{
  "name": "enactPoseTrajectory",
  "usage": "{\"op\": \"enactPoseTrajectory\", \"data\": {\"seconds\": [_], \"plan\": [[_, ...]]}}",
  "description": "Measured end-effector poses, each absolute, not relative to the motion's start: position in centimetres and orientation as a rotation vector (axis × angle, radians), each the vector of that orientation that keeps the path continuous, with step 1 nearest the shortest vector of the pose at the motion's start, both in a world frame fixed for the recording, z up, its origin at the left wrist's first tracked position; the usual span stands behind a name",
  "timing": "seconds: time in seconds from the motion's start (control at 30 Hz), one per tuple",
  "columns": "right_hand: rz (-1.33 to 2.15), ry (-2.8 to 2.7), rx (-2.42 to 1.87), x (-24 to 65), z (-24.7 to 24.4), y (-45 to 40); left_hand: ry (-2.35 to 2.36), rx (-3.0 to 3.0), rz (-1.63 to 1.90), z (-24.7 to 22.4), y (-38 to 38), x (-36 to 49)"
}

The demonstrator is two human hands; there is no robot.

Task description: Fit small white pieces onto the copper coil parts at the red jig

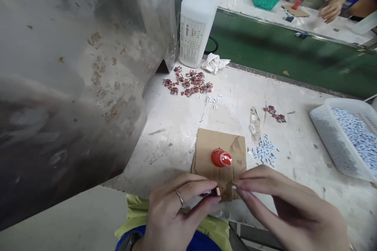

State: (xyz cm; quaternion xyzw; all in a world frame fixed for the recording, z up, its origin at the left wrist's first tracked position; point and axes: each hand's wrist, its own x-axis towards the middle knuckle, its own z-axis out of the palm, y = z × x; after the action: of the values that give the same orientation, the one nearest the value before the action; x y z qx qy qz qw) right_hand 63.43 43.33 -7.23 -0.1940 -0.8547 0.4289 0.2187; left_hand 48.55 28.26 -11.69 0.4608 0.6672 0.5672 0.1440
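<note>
Near the front edge of the table, my left hand (pixel 184 208) pinches a small dark brown figurine (pixel 216 191), partly hidden by the fingers. Close by on the right, my right hand (pixel 282 200) grips a tiny pale blue piece (pixel 234 187) between thumb and fingertips, apart from the figurine. Beyond both hands lies a brown cardboard sheet (pixel 206 141) with a small red cup (pixel 218 158) on it, glossy at the rim. A loose heap of pale blue pieces (pixel 264 151) is spread right of the cardboard.
Several brown figurines (pixel 194 82) cluster before a white glue bottle (pixel 196 27) and crumpled tissue (pixel 215 63). Two or so more figurines (pixel 274 113) lie right. A white basket (pixel 330 141) holds many pale blue pieces. A metal panel (pixel 88 66) blocks the left. Another person's hand (pixel 331 11) works opposite.
</note>
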Motion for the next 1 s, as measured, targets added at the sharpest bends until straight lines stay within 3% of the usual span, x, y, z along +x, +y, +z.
{"op": "enactPoseTrajectory", "data": {"seconds": [0.4,0.67,1.0], "plan": [[1.211,-2.435,-0.436,63.6,-8.1,42.7,1.865,1.323,1.672,-11.3,28.7,48.6],[0.749,-2.723,-0.242,65.6,-7.7,43.2,1.823,1.333,1.757,-10.8,29.4,49.3],[1.241,-2.522,-0.466,63.9,-6.9,44.6,1.949,1.506,1.64,-10.6,30.2,49.7]]}}
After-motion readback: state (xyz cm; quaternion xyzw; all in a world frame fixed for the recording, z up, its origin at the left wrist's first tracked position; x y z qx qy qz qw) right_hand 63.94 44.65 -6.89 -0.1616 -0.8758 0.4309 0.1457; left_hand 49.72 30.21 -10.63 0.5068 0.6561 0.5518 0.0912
